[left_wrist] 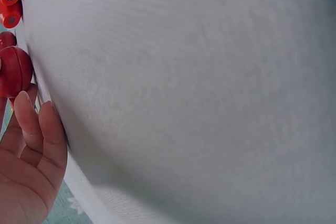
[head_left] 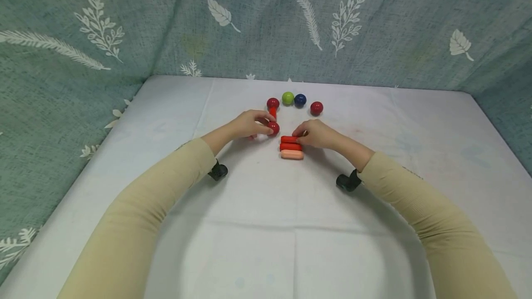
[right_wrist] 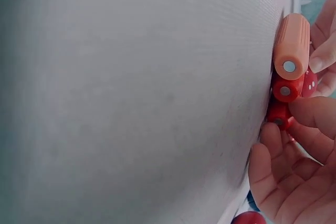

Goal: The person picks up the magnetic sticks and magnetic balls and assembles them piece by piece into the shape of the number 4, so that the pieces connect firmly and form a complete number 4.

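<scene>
My left hand (head_left: pixel 251 124) pinches a red ball (head_left: pixel 273 128) between thumb and fingers. Beyond it a short red rod (head_left: pixel 272 113) runs toward another red ball (head_left: pixel 273 103), and the two appear to touch. My right hand (head_left: pixel 317 134) has its thumb and fingers on the farthest red rod (head_left: pixel 288 139) of a small row. Beside that lie a second red rod (head_left: pixel 290 146) and a ribbed peach rod (head_left: pixel 292 154). In the right wrist view, the peach rod (right_wrist: pixel 291 45) shows a silvery disc in its end.
Along the back stand a green ball (head_left: pixel 287 98), a dark blue ball (head_left: pixel 300 100) and a further red ball (head_left: pixel 317 108). A white cloth (head_left: pixel 266 253) covers the table. Behind it hangs a green leaf-patterned curtain (head_left: pixel 266 36). Each wrist carries a black camera (head_left: pixel 347 182).
</scene>
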